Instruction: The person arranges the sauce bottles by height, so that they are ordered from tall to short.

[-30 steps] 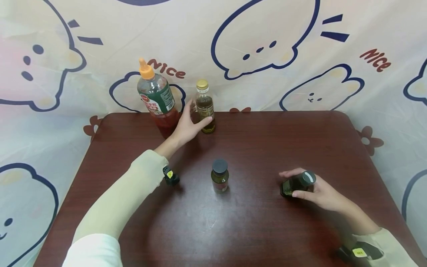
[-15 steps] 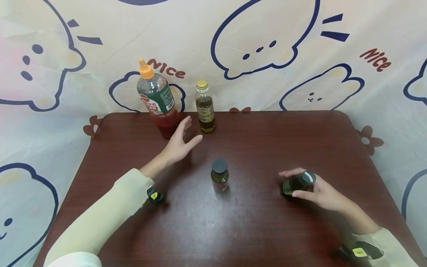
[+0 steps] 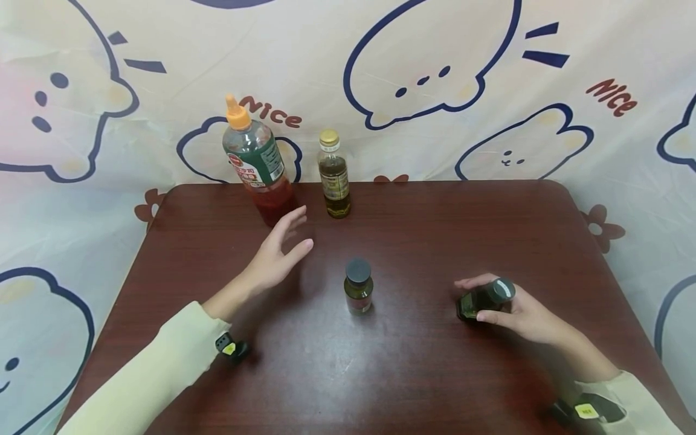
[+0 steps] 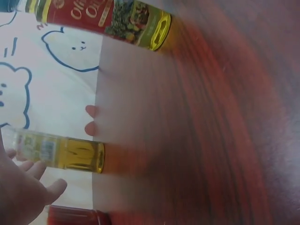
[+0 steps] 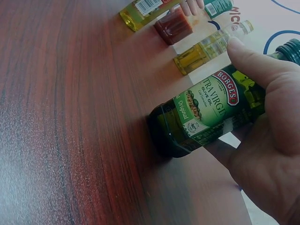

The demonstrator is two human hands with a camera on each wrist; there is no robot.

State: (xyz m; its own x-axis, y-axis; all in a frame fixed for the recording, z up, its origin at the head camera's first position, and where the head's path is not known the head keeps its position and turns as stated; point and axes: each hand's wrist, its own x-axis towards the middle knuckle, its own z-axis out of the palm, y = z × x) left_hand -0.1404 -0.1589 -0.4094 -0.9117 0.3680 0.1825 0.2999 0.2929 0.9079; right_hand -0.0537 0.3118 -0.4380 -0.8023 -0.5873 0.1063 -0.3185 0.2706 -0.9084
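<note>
My right hand (image 3: 524, 314) grips a dark green olive oil bottle (image 5: 201, 110) standing on the table at the right, thumb on one side and fingers on the other. Its label reads extra virgin olive oil in the right wrist view. My left hand (image 3: 272, 257) holds nothing; its fingers are extended and its thumb is spread, just in front of a large red sauce bottle (image 3: 261, 163) with an orange nozzle. To that bottle's right stands a yellow-capped oil bottle (image 3: 335, 181). A smaller dark-capped olive oil bottle (image 3: 359, 290) is at the table's middle, its red label (image 4: 86, 14) showing in the left wrist view.
The brown wooden table (image 3: 413, 374) has rounded far corners. A cartoon-printed cloth (image 3: 413, 145) hangs behind it and along the sides. The two tall bottles stand near the far edge, left of the middle.
My left hand has come away from the yellow-capped oil bottle and drawn back toward me and to the left. The bottle stays standing. My right hand has not moved.
</note>
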